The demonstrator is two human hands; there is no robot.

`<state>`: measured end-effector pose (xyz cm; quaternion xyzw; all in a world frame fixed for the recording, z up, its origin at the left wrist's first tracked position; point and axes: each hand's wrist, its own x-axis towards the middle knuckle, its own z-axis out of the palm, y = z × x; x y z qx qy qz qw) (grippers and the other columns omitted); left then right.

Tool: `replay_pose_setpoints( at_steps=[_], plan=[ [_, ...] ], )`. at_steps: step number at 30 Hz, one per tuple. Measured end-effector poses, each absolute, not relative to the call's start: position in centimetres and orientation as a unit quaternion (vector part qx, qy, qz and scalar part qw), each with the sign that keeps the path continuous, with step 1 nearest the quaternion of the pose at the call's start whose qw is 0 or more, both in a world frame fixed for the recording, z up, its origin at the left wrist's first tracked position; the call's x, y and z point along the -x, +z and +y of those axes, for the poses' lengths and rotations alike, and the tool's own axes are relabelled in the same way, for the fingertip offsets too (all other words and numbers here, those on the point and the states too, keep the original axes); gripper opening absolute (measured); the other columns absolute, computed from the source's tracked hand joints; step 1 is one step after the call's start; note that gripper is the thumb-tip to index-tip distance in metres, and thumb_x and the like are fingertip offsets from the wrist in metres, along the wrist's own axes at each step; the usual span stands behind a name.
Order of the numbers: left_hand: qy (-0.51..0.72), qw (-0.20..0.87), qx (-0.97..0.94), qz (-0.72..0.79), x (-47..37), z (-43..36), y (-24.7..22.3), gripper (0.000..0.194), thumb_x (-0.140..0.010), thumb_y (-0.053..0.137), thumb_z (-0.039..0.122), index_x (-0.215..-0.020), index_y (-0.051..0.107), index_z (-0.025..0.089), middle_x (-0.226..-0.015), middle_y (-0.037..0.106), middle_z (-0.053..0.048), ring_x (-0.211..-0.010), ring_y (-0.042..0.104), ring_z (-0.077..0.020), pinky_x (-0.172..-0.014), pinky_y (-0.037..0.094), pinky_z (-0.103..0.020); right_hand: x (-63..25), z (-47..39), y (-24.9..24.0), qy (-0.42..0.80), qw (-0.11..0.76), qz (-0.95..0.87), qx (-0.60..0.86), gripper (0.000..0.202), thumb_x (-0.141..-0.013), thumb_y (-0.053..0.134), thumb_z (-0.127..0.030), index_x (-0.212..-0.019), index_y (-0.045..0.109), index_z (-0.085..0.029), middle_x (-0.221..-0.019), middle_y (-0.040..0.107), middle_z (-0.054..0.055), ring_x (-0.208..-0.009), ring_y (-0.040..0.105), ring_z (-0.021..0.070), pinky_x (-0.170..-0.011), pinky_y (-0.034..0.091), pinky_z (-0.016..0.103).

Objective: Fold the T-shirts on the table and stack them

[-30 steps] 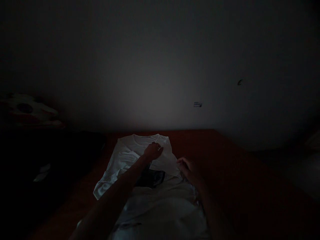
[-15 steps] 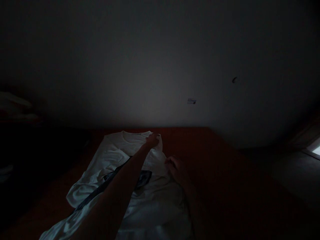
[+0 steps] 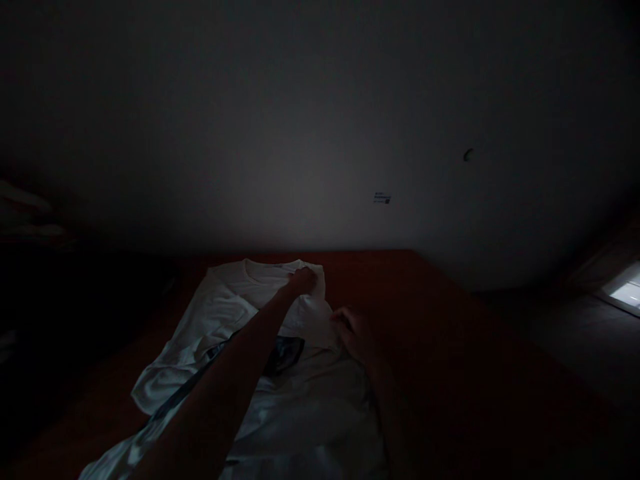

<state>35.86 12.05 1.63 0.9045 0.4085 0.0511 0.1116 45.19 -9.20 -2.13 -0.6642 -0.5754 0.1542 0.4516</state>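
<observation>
A white long-sleeved shirt [image 3: 310,400] with a dark print at its middle lies on a reddish-brown surface [image 3: 425,347]; its collar is at the far end. My left hand [image 3: 303,281] reaches over it and rests near the far right shoulder, fingers bent, with their tips hard to see in the dim light. At the shirt's right edge, my right hand [image 3: 353,330] has its fingers curled together on the fabric. My left forearm hides part of the print.
Behind the surface stands a plain wall with a small label [image 3: 382,198] and a dark hook-like mark [image 3: 468,155]. Pale cloth [image 3: 25,207] lies at the far left. Light enters at the right edge.
My left hand has come down slightly onto the shoulder, and the fabric edge it had raised now lies flatter. My right hand stays nearly in place.
</observation>
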Motion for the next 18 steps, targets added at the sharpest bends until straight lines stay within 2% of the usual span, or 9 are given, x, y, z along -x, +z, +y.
replay_pose_setpoints(
  at_steps=[3, 6, 9, 11, 15, 18],
  plan=[
    [0.085, 0.104, -0.906, 0.401, -36.3, 12.4, 1.7, 0.038, -0.096, 0.064, 0.038, -0.128, 0.06, 0.018, -0.129, 0.063, -0.01, -0.108, 0.065, -0.0239, -0.091, 0.058, -0.046, -45.1, -9.2, -2.1, 0.143, 0.451, -0.572, 0.67, 0.012, -0.084, 0.053, -0.021, -0.088, 0.064, -0.025, -0.09, 0.066, 0.003, -0.085, 0.062, 0.0179, -0.077, 0.046, 0.029],
    [0.114, 0.092, -0.904, 0.401, -36.5, 12.1, 1.6, 0.038, -0.099, 0.058, 0.029, -0.136, 0.056, 0.021, -0.141, 0.057, -0.013, -0.12, 0.06, -0.0267, -0.098, 0.054, -0.047, -45.0, -9.2, -2.1, 0.133, 0.457, -0.573, 0.667, 0.012, -0.085, 0.051, -0.023, -0.089, 0.063, -0.025, -0.09, 0.066, 0.003, -0.085, 0.062, 0.0179, -0.077, 0.046, 0.029],
    [0.124, 0.078, -0.903, 0.404, -36.1, 10.9, 1.5, 0.06, -0.093, 0.052, 0.016, -0.152, 0.04, 0.023, -0.16, 0.037, -0.016, -0.141, 0.042, -0.0363, -0.107, 0.046, -0.054, -45.1, -9.2, -2.1, 0.137, 0.461, -0.572, 0.664, 0.012, -0.085, 0.051, -0.024, -0.089, 0.063, -0.025, -0.092, 0.066, 0.003, -0.084, 0.061, 0.0178, -0.077, 0.046, 0.029],
    [0.125, 0.069, -0.91, 0.388, -35.3, 9.6, 1.7, 0.066, -0.09, 0.051, 0.014, -0.154, 0.037, 0.024, -0.163, 0.033, -0.015, -0.145, 0.035, -0.0364, -0.112, 0.041, -0.054, -45.1, -9.2, -2.0, 0.138, 0.46, -0.571, 0.666, 0.012, -0.086, 0.051, -0.026, -0.088, 0.063, -0.025, -0.09, 0.066, 0.003, -0.082, 0.061, 0.0177, -0.076, 0.046, 0.029],
    [0.101, 0.056, -0.92, 0.374, -32.3, 6.9, 2.6, 0.046, -0.095, 0.045, 0.02, -0.141, 0.051, 0.023, -0.144, 0.054, -0.014, -0.129, 0.055, -0.0281, -0.107, 0.045, -0.044, -45.1, -9.1, -2.0, 0.132, 0.462, -0.571, 0.665, 0.012, -0.087, 0.052, -0.03, -0.085, 0.063, -0.025, -0.087, 0.065, 0.003, -0.08, 0.061, 0.0177, -0.075, 0.046, 0.029],
    [0.057, 0.043, -0.908, 0.413, -29.8, 6.1, 3.0, 0.048, -0.094, 0.051, 0.038, -0.136, 0.051, 0.014, -0.129, 0.062, -0.02, -0.117, 0.063, -0.035, -0.099, 0.049, -0.051, -45.0, -9.1, -1.9, 0.142, 0.467, -0.571, 0.66, 0.013, -0.086, 0.052, -0.032, -0.083, 0.063, -0.025, -0.084, 0.065, 0.002, -0.076, 0.06, 0.0173, -0.072, 0.046, 0.029]
  ],
)
